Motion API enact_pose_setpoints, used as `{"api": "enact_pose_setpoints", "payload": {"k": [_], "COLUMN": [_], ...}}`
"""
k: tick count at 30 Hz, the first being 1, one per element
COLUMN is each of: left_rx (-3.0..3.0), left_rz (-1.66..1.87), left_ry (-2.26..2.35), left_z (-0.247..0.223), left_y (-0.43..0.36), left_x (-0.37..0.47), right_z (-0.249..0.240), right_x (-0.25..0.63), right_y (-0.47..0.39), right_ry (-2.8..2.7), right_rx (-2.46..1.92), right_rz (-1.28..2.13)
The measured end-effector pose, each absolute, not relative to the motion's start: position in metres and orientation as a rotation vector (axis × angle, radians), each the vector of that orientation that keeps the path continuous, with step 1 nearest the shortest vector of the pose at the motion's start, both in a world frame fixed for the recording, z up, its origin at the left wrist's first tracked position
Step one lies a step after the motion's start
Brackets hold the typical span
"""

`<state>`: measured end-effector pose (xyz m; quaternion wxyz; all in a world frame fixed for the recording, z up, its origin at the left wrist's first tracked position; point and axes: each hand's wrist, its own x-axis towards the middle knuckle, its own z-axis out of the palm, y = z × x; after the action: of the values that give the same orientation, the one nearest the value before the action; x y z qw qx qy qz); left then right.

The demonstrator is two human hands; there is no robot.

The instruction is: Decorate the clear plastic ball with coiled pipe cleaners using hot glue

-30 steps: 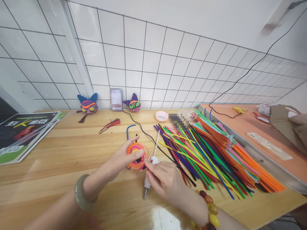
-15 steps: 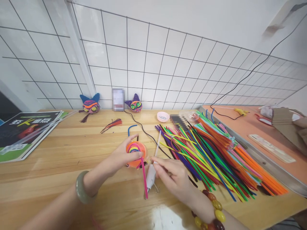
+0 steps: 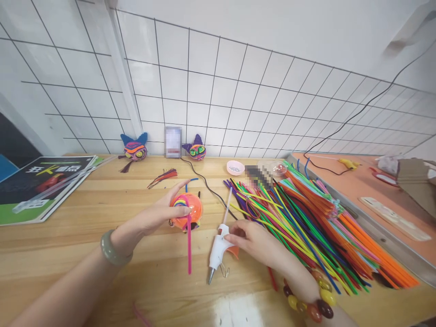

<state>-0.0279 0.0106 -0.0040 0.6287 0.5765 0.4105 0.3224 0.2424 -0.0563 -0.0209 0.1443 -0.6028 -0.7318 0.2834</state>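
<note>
My left hand is closed around an orange ball with bands of coloured pipe cleaner on its top. The thumb presses the near end of a pink pipe cleaner, which hangs from the ball toward me. To the right, a white hot glue gun lies on the table with its metal nozzle toward me and a clear glue stick standing out of its back. My right hand grips the gun near its rear and orange trigger; some of its fingers are hidden.
Many coloured pipe cleaners spread across the right side. Two finished eared balls, one with blue ears and one with purple ears, stand by the grid wall. A pink bowl, a black cord and magazines lie around.
My right hand has moved from a pinch over the glue gun to a grip at its rear. The ball and pink pipe cleaner have shifted left, away from the gun.
</note>
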Motion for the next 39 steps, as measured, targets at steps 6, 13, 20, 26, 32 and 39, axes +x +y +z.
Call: {"api": "enact_pose_setpoints", "payload": {"k": [6,13,20,26,32,39], "left_rx": [1.297,1.367,1.392,1.287,1.256,1.410], "left_rz": [0.714,0.719,0.765,0.748,0.673,0.625], "left_ry": [0.844,0.779,0.779,0.691,0.630,0.642], "left_z": [-0.007,-0.010,-0.014,-0.013,-0.017,-0.017], "left_y": [0.014,0.019,0.022,0.019,0.016,0.013], "left_x": [-0.035,-0.042,-0.045,-0.043,-0.039,-0.033], "right_z": [-0.026,-0.022,-0.009,-0.012,-0.014,-0.015], "right_x": [0.240,0.246,0.252,0.240,0.229,0.228], "right_y": [-0.057,-0.052,-0.060,-0.072,-0.080,-0.087], "right_ry": [-2.184,-2.071,-1.650,-1.646,-1.652,-1.836], "right_rx": [-1.768,-1.607,-1.244,-1.169,-1.132,-1.144], "right_rz": [0.925,1.118,1.243,1.205,1.066,0.971]}}
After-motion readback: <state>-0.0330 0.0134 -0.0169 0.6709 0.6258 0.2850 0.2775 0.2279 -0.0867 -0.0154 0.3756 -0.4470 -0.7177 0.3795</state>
